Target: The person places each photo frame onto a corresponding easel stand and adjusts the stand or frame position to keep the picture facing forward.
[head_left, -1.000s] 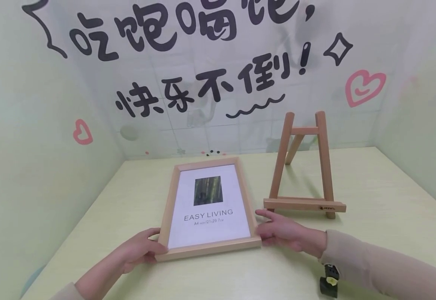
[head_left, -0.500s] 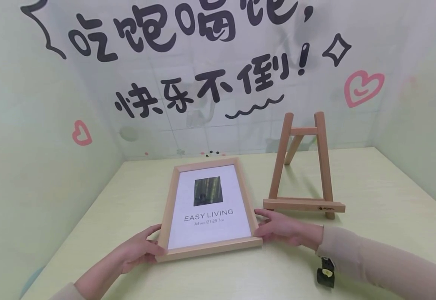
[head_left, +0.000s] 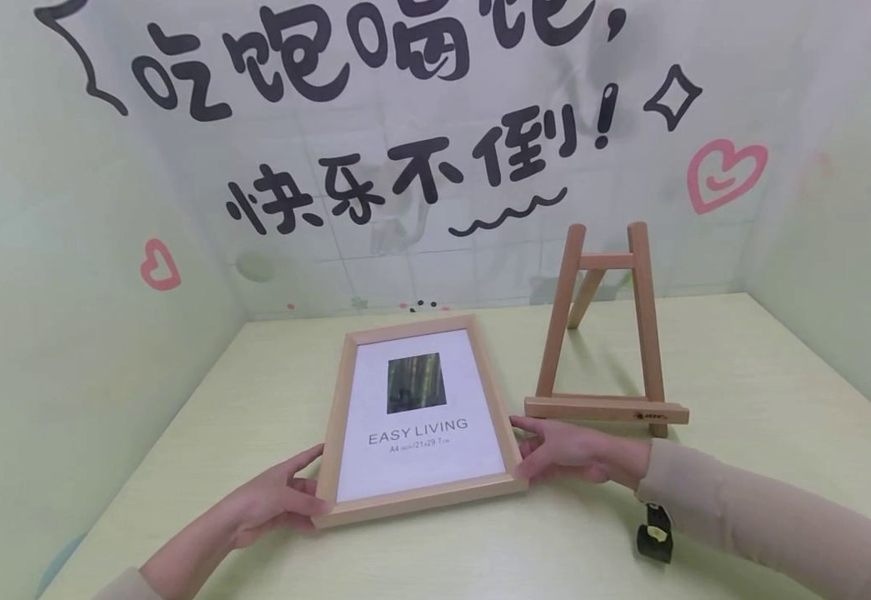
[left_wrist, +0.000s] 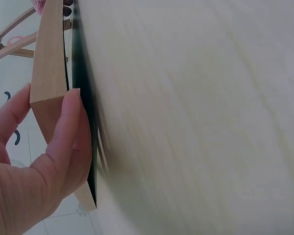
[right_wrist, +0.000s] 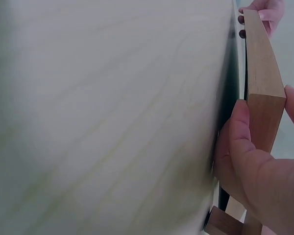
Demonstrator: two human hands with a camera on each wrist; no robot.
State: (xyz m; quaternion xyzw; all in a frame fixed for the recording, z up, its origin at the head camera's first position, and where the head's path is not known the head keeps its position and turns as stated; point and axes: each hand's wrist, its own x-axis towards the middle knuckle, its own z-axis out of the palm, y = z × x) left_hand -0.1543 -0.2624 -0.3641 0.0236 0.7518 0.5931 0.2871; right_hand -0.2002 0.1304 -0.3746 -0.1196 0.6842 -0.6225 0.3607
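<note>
A light wooden picture frame (head_left: 420,498), with a white "EASY LIVING" sheet and small dark photo, lies face up in the head view. My left hand (head_left: 273,504) grips its lower left corner, thumb on the front and fingers beneath. At the lower right corner my right hand (head_left: 566,450) pinches the frame the same way. Both wrist views show the fingers tucked under the near edge, with a dark gap between frame (left_wrist: 49,58) and table. How far the far end is raised, I cannot tell.
Behind my right hand stands a small wooden easel (head_left: 648,350) with a front ledge (head_left: 593,409), close to the frame's right side. The pale table (head_left: 202,417) is bounded by printed curtain-like walls (head_left: 435,267). A black device (head_left: 654,540) hangs under my right wrist.
My right thumb has come onto the frame's front at the corner, tightening that hold. The frame's near edge has shifted very slightly right and toward me. The easel stays put.
</note>
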